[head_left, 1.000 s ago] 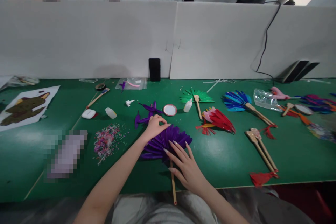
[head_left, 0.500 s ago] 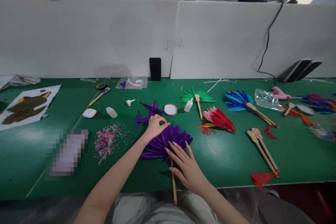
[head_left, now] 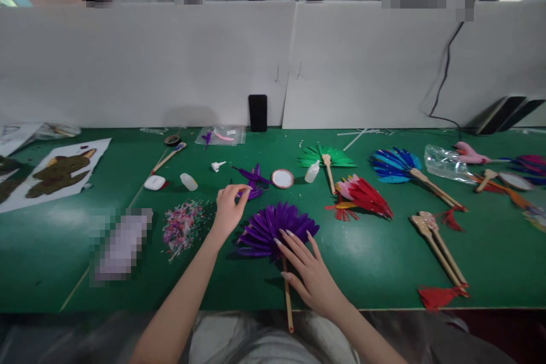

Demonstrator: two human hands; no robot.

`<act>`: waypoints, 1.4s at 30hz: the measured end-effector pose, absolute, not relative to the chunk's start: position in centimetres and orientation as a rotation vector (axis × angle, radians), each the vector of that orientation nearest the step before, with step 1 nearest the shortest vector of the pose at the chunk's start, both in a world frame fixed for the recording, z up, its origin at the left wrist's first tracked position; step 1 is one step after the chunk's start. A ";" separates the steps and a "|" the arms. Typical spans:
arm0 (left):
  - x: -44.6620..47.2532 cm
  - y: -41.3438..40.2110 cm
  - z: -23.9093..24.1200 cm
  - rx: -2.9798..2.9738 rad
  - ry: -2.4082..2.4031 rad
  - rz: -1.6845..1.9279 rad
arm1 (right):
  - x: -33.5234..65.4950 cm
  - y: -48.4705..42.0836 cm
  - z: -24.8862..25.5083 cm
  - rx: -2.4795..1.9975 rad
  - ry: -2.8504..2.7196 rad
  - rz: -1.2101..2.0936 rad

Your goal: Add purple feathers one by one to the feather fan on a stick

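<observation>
A purple feather fan (head_left: 273,224) with a wooden handle (head_left: 288,302) lies on the green table (head_left: 375,261) in front of me. My right hand (head_left: 307,273) rests flat on the fan's base, fingers spread and open. My left hand (head_left: 229,207) hovers just left of the fan, next to several loose purple feathers (head_left: 251,179). Its fingers are curled with thumb and forefinger reaching toward those feathers; I cannot tell if it grips one.
A round lid (head_left: 282,178), two small glue bottles (head_left: 313,171) (head_left: 188,182), a heap of sequins (head_left: 181,224), a white case (head_left: 154,182). Finished fans lie to the right: green (head_left: 326,156), red (head_left: 362,196), blue (head_left: 394,164). White partition (head_left: 170,62) behind, black phone (head_left: 257,112) leaning on it.
My left hand has left the top edge of the purple fan and moved left and back toward the loose purple feathers. The right hand stays on the fan.
</observation>
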State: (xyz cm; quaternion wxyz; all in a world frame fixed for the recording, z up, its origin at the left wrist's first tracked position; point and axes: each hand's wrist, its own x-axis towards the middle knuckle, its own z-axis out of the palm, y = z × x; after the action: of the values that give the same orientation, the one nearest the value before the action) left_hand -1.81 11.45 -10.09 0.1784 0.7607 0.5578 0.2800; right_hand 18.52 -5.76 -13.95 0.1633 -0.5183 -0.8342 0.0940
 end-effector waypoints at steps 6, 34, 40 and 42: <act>-9.1 5.1 -12.0 2.200 2.150 0.939 | 18.6 -6.1 -14.7 -1.484 -2.292 0.214; -21.5 0.9 -14.4 1.823 2.656 0.981 | 18.4 -6.5 -15.3 -1.485 -2.209 0.170; -21.6 0.9 -14.6 1.868 2.658 0.960 | 18.4 -6.5 -15.3 -1.482 -2.207 0.163; -21.6 1.0 -14.6 1.858 2.660 0.970 | 18.4 -6.5 -15.4 -1.482 -2.204 0.160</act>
State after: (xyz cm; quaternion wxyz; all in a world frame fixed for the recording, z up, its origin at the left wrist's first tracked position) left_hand -21.60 0.95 -14.56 -0.1221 0.5446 0.7796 0.2842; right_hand 18.45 -6.48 -15.36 0.2379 -0.5410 -0.8046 0.0582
